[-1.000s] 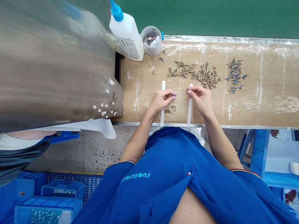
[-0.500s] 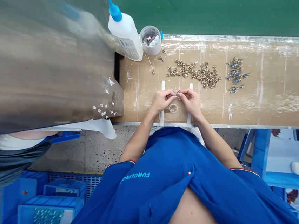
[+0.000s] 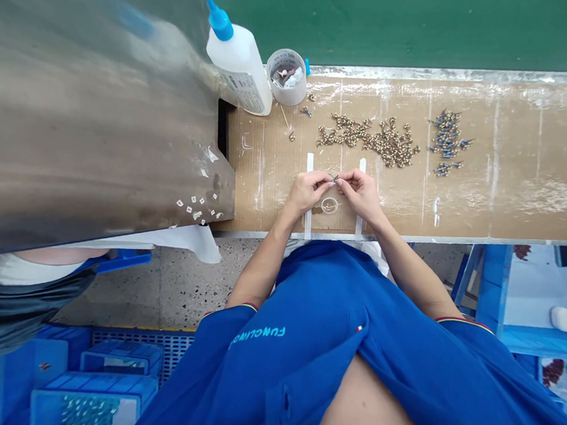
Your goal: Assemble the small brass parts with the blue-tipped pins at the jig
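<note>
My left hand (image 3: 308,191) and my right hand (image 3: 359,190) meet fingertip to fingertip above the brown bench (image 3: 509,164), both pinched on one tiny metal part (image 3: 335,178). Just below the fingers a small round clear dish (image 3: 329,205) sits on the bench between two white tape strips (image 3: 308,197). A heap of small brass parts (image 3: 371,138) lies beyond my hands. Farther right is a smaller cluster of blue-tipped parts (image 3: 446,140).
A white squeeze bottle with a blue nozzle (image 3: 237,56) and a small white cup (image 3: 287,76) stand at the bench's back left, against a large metal housing (image 3: 78,112). Blue bins (image 3: 86,408) sit on the floor at left, more blue trays (image 3: 543,308) at right. Another person's sleeve (image 3: 30,290) shows at left.
My right hand moved left from near the brass heap to meet my left hand, and the fingertips of both now pinch the small part together.
</note>
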The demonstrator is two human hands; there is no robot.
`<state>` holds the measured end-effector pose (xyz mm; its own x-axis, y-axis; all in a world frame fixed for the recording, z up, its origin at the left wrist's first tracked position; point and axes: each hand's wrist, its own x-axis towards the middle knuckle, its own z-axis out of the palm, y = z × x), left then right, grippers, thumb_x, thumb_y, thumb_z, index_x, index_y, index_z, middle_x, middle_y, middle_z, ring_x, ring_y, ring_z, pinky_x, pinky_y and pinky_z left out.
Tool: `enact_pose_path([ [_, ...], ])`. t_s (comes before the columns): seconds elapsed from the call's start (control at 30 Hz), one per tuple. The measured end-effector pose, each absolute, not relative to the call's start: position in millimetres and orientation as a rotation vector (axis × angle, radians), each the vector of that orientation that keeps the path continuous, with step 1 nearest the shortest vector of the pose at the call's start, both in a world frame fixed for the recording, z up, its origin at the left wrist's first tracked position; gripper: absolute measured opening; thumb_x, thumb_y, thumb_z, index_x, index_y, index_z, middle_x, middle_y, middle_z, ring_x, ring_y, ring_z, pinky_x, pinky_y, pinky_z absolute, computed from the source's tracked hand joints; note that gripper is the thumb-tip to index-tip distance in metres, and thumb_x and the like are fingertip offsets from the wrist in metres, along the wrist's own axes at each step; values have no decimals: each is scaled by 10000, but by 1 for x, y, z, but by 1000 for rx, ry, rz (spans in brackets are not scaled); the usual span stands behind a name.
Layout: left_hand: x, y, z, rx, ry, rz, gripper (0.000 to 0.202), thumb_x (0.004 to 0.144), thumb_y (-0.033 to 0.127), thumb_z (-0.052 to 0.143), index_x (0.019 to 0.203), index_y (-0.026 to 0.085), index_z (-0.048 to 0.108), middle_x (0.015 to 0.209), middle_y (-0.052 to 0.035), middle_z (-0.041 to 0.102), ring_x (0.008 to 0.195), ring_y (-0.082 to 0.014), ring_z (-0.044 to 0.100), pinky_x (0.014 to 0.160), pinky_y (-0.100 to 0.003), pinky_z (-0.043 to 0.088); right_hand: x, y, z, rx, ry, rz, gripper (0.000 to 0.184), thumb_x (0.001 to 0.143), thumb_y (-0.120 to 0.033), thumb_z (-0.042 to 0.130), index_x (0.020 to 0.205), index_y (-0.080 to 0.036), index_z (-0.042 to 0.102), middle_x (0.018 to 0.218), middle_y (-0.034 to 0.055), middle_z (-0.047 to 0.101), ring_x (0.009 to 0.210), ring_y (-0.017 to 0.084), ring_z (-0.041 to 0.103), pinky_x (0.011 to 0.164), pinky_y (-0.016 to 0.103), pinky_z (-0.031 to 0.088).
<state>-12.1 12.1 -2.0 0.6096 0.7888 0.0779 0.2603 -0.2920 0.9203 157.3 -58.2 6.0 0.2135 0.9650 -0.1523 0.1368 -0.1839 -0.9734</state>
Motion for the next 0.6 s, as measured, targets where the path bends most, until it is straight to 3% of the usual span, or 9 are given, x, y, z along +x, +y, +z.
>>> enact_pose_path([
  [0.13, -12, 12, -4, 1870, 826, 675, 150, 922, 253, 655, 827, 169, 736, 895, -67, 776, 832, -185, 694, 830, -300, 527, 159, -57, 7, -1540, -1171, 1109, 369, 858, -585, 735, 824, -233, 629, 765, 15, 690, 685, 167, 615, 658, 322, 510],
  [0.37, -12, 13, -4, 1857, 833, 621, 120, 868, 208, 644, 766, 169, 694, 836, -49, 755, 802, -182, 682, 801, -292, 522, 166, -52, 10, -1565, -1305, 1161, 150, 857, -309, 692, 775, -226, 598, 724, 0, 655, 673, 161, 569, 664, 310, 472],
  [0.6, -11, 12, -5, 1833, 852, 601, 145, 843, 256, 637, 727, 173, 665, 747, -30, 716, 709, -167, 625, 708, -281, 473, 163, -50, 9, -1576, -1318, 1157, 116, 832, -234, 664, 752, -234, 580, 712, -5, 648, 674, 166, 566, 678, 318, 476],
])
